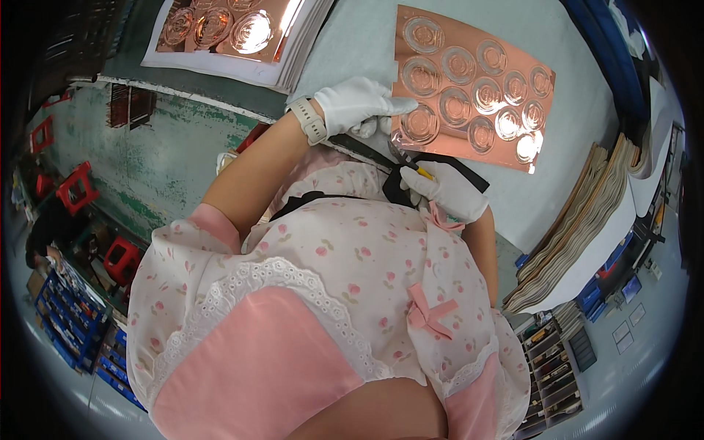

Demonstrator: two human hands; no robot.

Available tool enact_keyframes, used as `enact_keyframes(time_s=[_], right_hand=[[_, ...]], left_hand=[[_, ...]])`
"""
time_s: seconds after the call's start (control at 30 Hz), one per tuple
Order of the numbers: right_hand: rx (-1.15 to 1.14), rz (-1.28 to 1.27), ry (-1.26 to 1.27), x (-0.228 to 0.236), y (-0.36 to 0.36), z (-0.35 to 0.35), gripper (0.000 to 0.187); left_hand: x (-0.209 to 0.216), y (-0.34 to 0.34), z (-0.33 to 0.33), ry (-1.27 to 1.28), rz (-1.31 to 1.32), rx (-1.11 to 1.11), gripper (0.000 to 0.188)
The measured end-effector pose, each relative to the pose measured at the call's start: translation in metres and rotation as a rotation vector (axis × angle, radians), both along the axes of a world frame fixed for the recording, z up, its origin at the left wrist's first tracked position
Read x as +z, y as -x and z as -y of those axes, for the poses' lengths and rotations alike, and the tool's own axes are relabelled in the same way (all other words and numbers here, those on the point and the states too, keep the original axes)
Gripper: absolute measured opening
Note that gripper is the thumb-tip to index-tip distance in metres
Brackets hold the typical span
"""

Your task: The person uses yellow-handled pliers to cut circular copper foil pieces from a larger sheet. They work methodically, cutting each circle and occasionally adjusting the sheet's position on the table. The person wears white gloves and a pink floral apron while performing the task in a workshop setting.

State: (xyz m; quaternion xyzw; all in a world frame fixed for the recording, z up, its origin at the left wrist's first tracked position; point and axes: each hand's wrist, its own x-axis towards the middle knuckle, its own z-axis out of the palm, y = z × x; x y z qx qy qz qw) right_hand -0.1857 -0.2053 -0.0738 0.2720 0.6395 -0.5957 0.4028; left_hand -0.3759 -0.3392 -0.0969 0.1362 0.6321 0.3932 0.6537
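A shiny copper-coloured sheet (469, 110) embossed with several round ring patterns lies on the pale work surface in front of me. My left hand (356, 108), in a white glove, is at its left edge. The index finger reaches over onto the sheet, and the other fingers are curled at the edge, partly hidden. In my white-gloved right hand (451, 192), close to the near edge of the sheet, is a small hand tool (419, 171) with a yellow and black handle. Its curved metal tip is beside the sheet's near left corner; its exact kind is unclear.
At the upper left stands a stack of white sheets (299, 55) with copper-coloured embossed pieces (220, 29) on top. A thick pile of papers or boards (572, 227) is at the right. Red stools (77, 187) and blue racks (70, 315) stand on the left.
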Motion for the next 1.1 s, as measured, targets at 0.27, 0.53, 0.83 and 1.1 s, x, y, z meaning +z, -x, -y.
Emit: enact_keyframes(time_s=[0.27,0.53,0.83,1.1], right_hand=[[-0.002,0.049,0.002,0.004,0.005,0.000,0.043],[0.006,0.048,-0.074,-0.004,0.003,0.003,0.056],[0.100,0.018,-0.372,0.006,0.006,0.030,0.057],[0.176,0.032,-0.493,0.007,0.016,0.039,0.056]], left_hand=[[0.003,0.000,-0.002,-0.006,0.012,0.005,0.051],[-0.004,-0.001,0.001,-0.001,0.034,0.031,0.046],[-0.002,-0.002,0.001,-0.008,0.011,0.039,0.045],[0.005,-0.012,0.002,0.093,-0.143,0.160,0.052]])
